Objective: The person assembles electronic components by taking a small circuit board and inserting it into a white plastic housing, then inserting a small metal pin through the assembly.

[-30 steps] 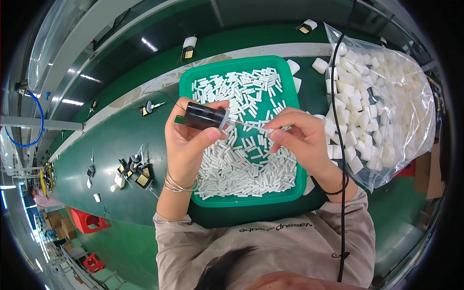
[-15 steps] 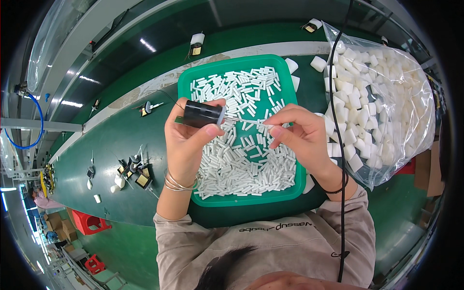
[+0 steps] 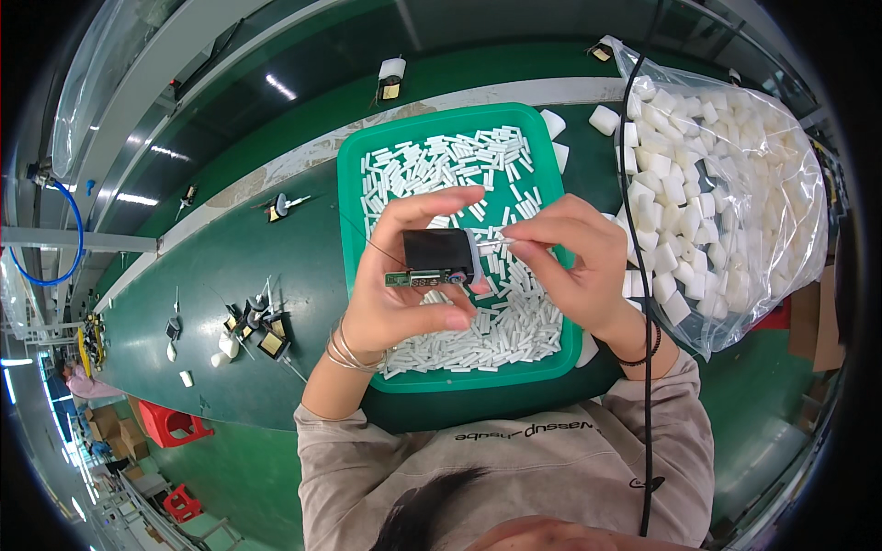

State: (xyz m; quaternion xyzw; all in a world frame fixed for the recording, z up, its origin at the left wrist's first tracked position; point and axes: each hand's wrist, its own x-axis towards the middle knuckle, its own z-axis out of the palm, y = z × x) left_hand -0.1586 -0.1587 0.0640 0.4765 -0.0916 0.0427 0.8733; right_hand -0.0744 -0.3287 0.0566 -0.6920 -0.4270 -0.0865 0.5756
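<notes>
My left hand (image 3: 381,285) holds a black cylindrical electronic part (image 3: 434,250) with a small green circuit board (image 3: 423,278) along its near side. Its index finger reaches above the part and the thumb lies below; the fingers gripping behind are partly hidden. From the part's pale right end, thin leads or tubes stick out. My right hand (image 3: 579,262) pinches a small white sleeve (image 3: 501,241) at those leads; whether it is fully over one I cannot tell. Both hands are above a green tray (image 3: 459,381) strewn with short white tubes (image 3: 459,344).
Right of the tray, a clear plastic bag (image 3: 735,202) bulges with white foam-like blocks. A black cable (image 3: 650,367) hangs down in front of it. Similar black parts (image 3: 257,331) lie on the bench at left. Another part (image 3: 390,81) sits on the dark green belt behind.
My left hand has moved right and turned the black part, bringing its circuit board into view. My right hand keeps its pinch near the leads. Parts on the belt have shifted right.
</notes>
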